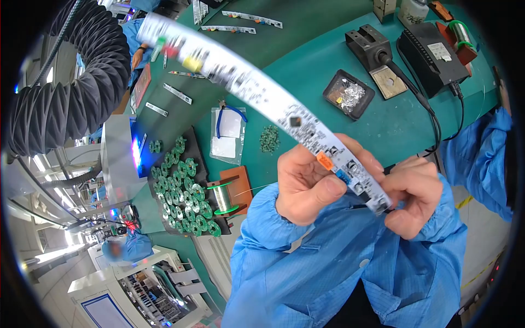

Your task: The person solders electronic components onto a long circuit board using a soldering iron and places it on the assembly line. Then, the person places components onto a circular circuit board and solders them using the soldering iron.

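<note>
A long, curved white circuit board (262,98) slants across the view, its far end near the upper left. Small chips and coloured connectors sit on its face, an orange and a blue one near the held end. My left hand (311,183) grips the board close to this near end, thumb on the face and fingers behind. At the very tip, my right hand (413,197) is closed, thumb and fingers pinched against the board's end. Part of its grip is hidden.
Round green circuit boards (183,191) fill a dark tray at left, beside a solder wire spool (221,198). Blue-handled cutters (229,112) lie above. A soldering iron stand (369,46), a black scrap tray (349,94) and more white strips (178,93) are on the green bench. Co-workers sit nearby.
</note>
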Available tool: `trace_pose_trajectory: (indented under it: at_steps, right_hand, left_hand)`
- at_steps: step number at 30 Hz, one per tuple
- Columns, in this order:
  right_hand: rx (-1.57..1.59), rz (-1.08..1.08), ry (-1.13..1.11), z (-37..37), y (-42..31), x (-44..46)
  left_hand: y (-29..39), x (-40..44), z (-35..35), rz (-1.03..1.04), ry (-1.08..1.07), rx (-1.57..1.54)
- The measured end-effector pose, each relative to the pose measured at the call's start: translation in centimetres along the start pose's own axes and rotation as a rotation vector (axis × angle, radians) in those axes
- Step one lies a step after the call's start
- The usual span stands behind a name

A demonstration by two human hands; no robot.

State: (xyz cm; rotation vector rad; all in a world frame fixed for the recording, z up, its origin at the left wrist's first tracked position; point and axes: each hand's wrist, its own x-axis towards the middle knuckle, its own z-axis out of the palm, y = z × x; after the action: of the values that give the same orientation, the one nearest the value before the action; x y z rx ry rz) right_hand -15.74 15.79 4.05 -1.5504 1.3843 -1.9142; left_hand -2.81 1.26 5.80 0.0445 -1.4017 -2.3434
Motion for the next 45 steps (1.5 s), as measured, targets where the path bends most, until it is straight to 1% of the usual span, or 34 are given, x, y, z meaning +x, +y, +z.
trace_pose_trajectory:
  at_steps: [1,2,3,5,6,8,11,14,16,17,19,27,30,32,33,34,35,36,37,38,39,40,41,42,43,44,45]
  right_hand:
    - [0.012,0.083,-0.009,0.2,-0.1,-0.3]
    - [-0.009,0.093,0.041,0.6,0.1,-0.7]
    - [-0.005,0.093,0.045,0.7,0.0,-0.9]
    - [-0.012,0.224,0.080,0.9,0.0,-1.2]
    - [-0.011,0.224,0.082,1.0,-0.1,-1.1]
    - [0.092,0.323,0.158,1.1,-0.4,-0.9]
    - [0.076,0.304,0.117,0.7,-0.2,-0.8]
    - [0.083,0.317,0.130,0.8,-0.2,-0.5]
    - [0.080,0.308,0.129,0.8,-0.1,-0.4]
    - [0.076,0.296,0.129,0.9,-0.1,-0.4]
    - [0.079,0.317,0.135,0.9,-0.1,-0.3]
    - [0.079,0.316,0.169,1.0,0.0,-0.2]
    - [0.067,0.296,0.131,0.9,0.0,-0.2]
    - [-0.050,0.319,0.248,1.3,-0.3,0.3]
    - [-0.051,0.319,0.248,1.3,0.0,0.7]
    - [-0.252,0.104,0.327,1.2,0.5,1.3]
    - [-0.450,-0.116,0.400,1.1,0.7,1.7]
    - [-0.577,-0.191,0.227,0.0,-0.1,1.6]
    - [-0.614,-0.271,0.131,-0.1,-0.7,1.6]
    - [-0.651,-0.350,0.035,0.0,-1.2,1.5]
    - [-0.745,-0.427,0.104,0.9,-1.7,1.7]
    - [-0.748,-0.429,0.106,1.3,-2.2,2.3]
    - [-0.778,-0.451,0.101,1.4,-2.8,3.0]
    - [-0.807,-0.474,0.094,1.4,-3.1,3.4]
    - [-0.808,-0.484,0.095,1.4,-3.1,3.6]
    - [-0.698,-0.538,-0.012,1.5,-2.9,3.7]
    - [-0.586,-0.588,-0.120,1.7,-2.7,3.7]
  left_hand:
    - [-0.2,0.1,0.0,0.037,0.003,-0.004]
    - [-0.5,0.1,-0.1,0.073,0.005,-0.008]
    - [-0.9,0.2,-0.7,0.106,-0.040,-0.017]
    - [-1.2,0.1,-0.4,0.117,-0.022,-0.023]
    - [-1.2,0.0,-0.4,0.129,0.000,-0.035]
    - [-1.1,0.0,-0.5,0.122,-0.008,-0.030]
    - [-1.1,0.0,-0.7,0.149,-0.016,-0.003]
    - [-1.0,0.0,-1.0,0.149,-0.039,0.058]
    - [-1.4,0.0,-1.3,0.164,-0.083,-0.104]
    - [-1.3,0.0,-1.3,0.164,-0.081,-0.106]
    - [-1.0,-0.1,-1.1,0.127,-0.026,0.001]
    - [-1.3,-0.1,-1.2,0.135,-0.016,-0.032]
    - [-1.2,-0.2,-1.3,0.127,-0.003,-0.002]
    - [-1.0,-0.2,-1.1,0.113,0.011,0.022]
    - [-0.9,-0.2,-0.8,0.106,0.062,0.027]
    - [-0.9,-0.2,-0.6,0.100,0.112,0.031]
    - [-0.7,-0.2,-0.5,0.103,0.112,0.029]
    - [-0.3,-0.3,-0.6,0.080,0.088,0.067]
    - [0.1,-0.3,-0.8,0.057,0.062,0.105]
    - [0.7,-0.4,-1.1,-0.020,0.043,0.078]
    - [0.9,-0.5,-1.7,0.023,-0.035,0.041]
    - [0.9,-0.3,-2.3,0.066,-0.116,0.003]
    - [0.6,0.0,-2.0,0.145,-0.090,0.026]
    - [0.9,0.2,-2.0,0.152,-0.093,0.028]
    - [1.4,0.5,-2.2,0.164,-0.113,0.112]
    - [1.8,0.7,-2.4,0.177,-0.132,0.197]
    - [2.2,1.0,-2.6,0.185,-0.133,0.201]
